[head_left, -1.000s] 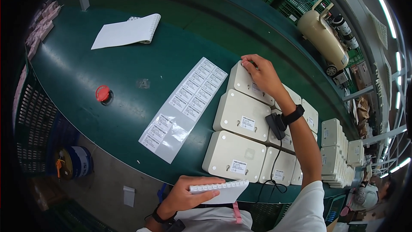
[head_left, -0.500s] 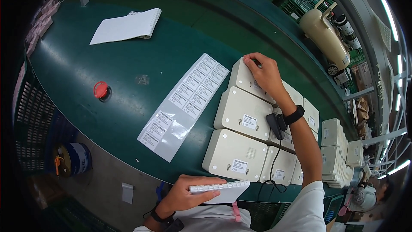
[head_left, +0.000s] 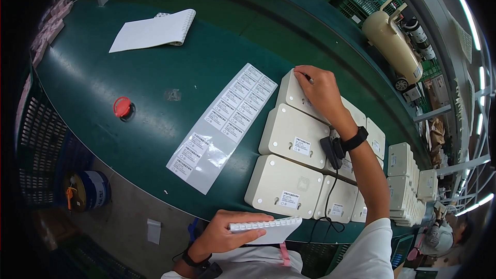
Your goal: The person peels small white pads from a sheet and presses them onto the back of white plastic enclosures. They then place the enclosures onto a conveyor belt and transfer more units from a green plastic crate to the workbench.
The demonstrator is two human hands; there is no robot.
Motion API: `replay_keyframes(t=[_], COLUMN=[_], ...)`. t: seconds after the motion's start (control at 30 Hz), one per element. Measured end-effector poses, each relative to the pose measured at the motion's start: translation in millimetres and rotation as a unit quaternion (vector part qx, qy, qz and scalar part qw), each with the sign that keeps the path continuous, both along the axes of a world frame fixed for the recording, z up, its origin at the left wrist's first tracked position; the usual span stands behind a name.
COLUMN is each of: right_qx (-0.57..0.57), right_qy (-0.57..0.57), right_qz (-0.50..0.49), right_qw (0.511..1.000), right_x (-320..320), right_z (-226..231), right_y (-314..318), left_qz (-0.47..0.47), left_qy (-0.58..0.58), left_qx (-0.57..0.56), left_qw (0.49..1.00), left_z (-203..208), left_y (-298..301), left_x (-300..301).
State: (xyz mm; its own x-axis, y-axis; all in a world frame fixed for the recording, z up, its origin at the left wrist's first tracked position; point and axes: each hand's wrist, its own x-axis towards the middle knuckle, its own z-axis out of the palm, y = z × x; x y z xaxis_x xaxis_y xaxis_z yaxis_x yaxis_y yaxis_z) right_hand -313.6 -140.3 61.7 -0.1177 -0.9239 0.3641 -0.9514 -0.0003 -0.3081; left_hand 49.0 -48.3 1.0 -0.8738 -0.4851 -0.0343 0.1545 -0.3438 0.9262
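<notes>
Fingers of the right hand (head_left: 321,87) are curling down at the far left corner of a pale box (head_left: 292,90), just right of the far end of the label sheet (head_left: 225,126); how tightly the tips are closing, or whether they are pinching anything small, I cannot tell. Compared with a second ago they are barely shifting, so attention is seemingly staying on that one corner. The left hand (head_left: 222,232), just nearer the person than the label sheet, is closing around a white spiral pad (head_left: 274,234), its grip not changing. The label sheet is lying flat, showing the same gaps, so no label is leaving it over this span. Other pale boxes (head_left: 274,175) are lying in rows to its right, several bearing labels.
</notes>
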Motion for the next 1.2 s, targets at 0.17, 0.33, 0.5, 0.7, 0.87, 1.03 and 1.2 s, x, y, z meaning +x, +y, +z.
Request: replay_keyframes(t=[0.17, 0.33, 0.5, 0.7, 0.87, 1.03, 1.2], right_qx=[0.065, 0.090, 0.082, 0.046, 0.150, 0.183, 0.192], right_qy=[0.226, 0.274, 0.132, 0.255, -0.174, -0.245, -0.279], right_qz=[0.032, 0.015, 0.023, 0.048, 0.022, 0.179, 0.149], right_qw=[0.971, 0.957, 0.988, 0.965, 0.973, 0.935, 0.929], right_x=[22.1, 19.9, 13.1, 10.0, 47.2, 133.1, 142.3], right_z=[8.3, 5.7, 5.6, 4.4, 55.7, 77.5, 62.2], right_y=[11.9, 17.9, 15.9, 22.7, 64.9, 165.3, 199.5], left_qz=[-0.008, 0.011, 0.018, 0.027, 0.104, 0.146, 0.130], left_qy=[0.015, -0.016, -0.020, -0.054, -0.057, -0.054, -0.034], left_qx=[-0.026, 0.023, 0.016, 0.048, 0.080, 0.052, 0.000], left_qw=[1.000, 1.000, 1.000, 0.997, 0.990, 0.987, 0.991], left_z=[-4.8, 6.0, 8.4, 15.6, 12.9, 29.9, 37.6], left_y=[-0.8, -1.1, 0.0, 4.3, 9.0, 12.6, 15.2], left_x=[4.0, -0.5, 0.3, 0.0, 13.4, 18.1, 5.2])
